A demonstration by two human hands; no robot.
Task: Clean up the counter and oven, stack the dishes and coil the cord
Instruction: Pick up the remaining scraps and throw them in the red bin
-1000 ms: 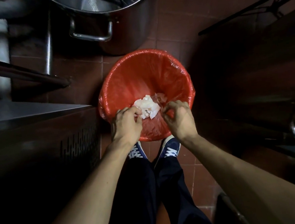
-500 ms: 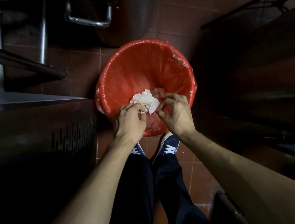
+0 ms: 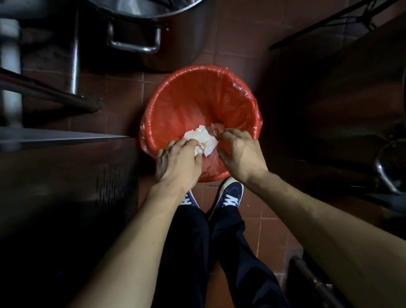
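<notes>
A red bin lined with a red plastic bag (image 3: 192, 98) stands on the tiled floor in front of my feet. Both hands reach over its near rim. My left hand (image 3: 178, 163) pinches a crumpled white wad of paper (image 3: 202, 140) above the bin's inside. My right hand (image 3: 241, 155) is just right of the wad, its fingers curled around a thin clear piece of plastic (image 3: 215, 128) that touches the wad.
A large steel pot with a handle (image 3: 139, 41) stands behind the bin. A steel counter edge (image 3: 50, 141) and dark cabinet are on the left, with table legs (image 3: 72, 54) behind. Dark steel equipment (image 3: 350, 93) is close on the right.
Both hands stay over the bin, working the white wad. They have closed in on it a little, and the view has tilted so more of the pot shows.
</notes>
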